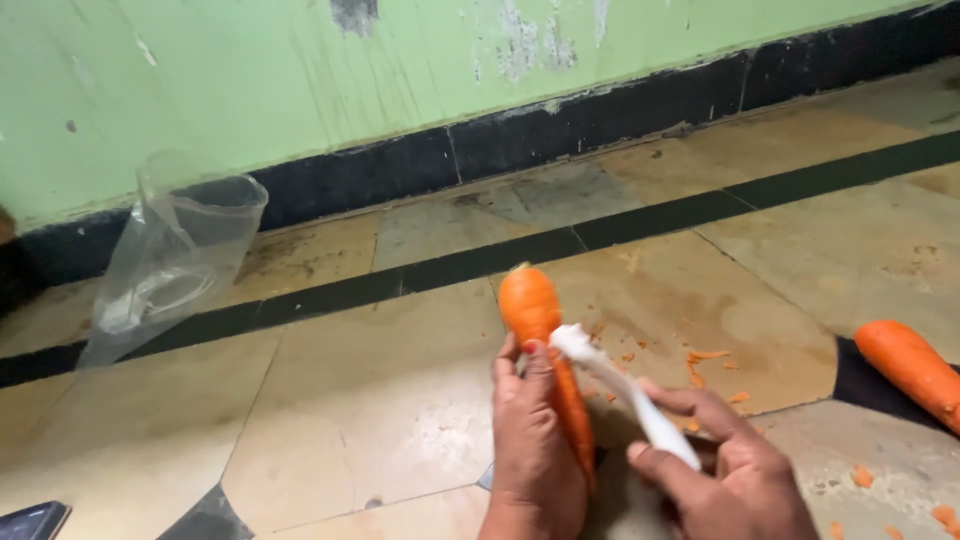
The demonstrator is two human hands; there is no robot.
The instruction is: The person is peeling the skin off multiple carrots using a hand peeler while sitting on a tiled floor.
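The left hand [532, 440] grips a long orange carrot [540, 345], its long axis pointing up and away, thick end farthest. The right hand [725, 465] clasps a white plastic peeler [620, 385], whose head touches the carrot's right side above the left thumb.

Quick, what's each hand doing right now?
Left hand: closed, holding the carrot.
Right hand: closed, holding the white peeler against it.

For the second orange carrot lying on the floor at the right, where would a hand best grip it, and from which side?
Grip the loose orange carrot around its thick middle, coming from above. It lies flat on the tiled floor with its rounded end toward the person's hands; its far end runs out of frame. Nothing covers it, only small orange peel scraps lie nearby.
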